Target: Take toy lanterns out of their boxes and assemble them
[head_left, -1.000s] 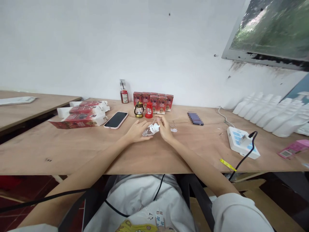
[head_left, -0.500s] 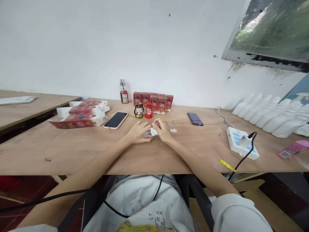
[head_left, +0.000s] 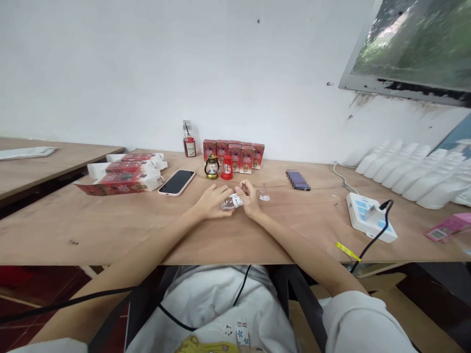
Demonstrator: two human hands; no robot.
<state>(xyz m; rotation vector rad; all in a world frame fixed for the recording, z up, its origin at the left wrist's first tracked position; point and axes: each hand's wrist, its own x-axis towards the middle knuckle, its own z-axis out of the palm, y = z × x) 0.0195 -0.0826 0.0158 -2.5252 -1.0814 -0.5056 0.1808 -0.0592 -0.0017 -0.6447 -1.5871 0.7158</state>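
Observation:
My left hand [head_left: 212, 200] and my right hand [head_left: 248, 197] meet over the middle of the wooden table [head_left: 110, 225]. Between them they grip a small white and clear toy lantern [head_left: 231, 201], the left hand on its clear globe, the right hand's fingers curled round its white end. Just beyond the hands stand a gold and black mini lantern [head_left: 212, 167] and a red mini lantern [head_left: 227, 168]. Small metal and white parts [head_left: 263, 194] lie on the table right of my right hand.
A row of red boxes [head_left: 234, 153] lines the wall behind the lanterns. A phone [head_left: 177, 182] and flat red cartons [head_left: 123, 176] lie to the left. A white power strip [head_left: 369, 216] with a black cable and white bottles [head_left: 419, 176] sit to the right.
My right hand has curled its fingers closer round the lantern's white end and both hands have drawn a little nearer together. Everything else on the table is unmoved.

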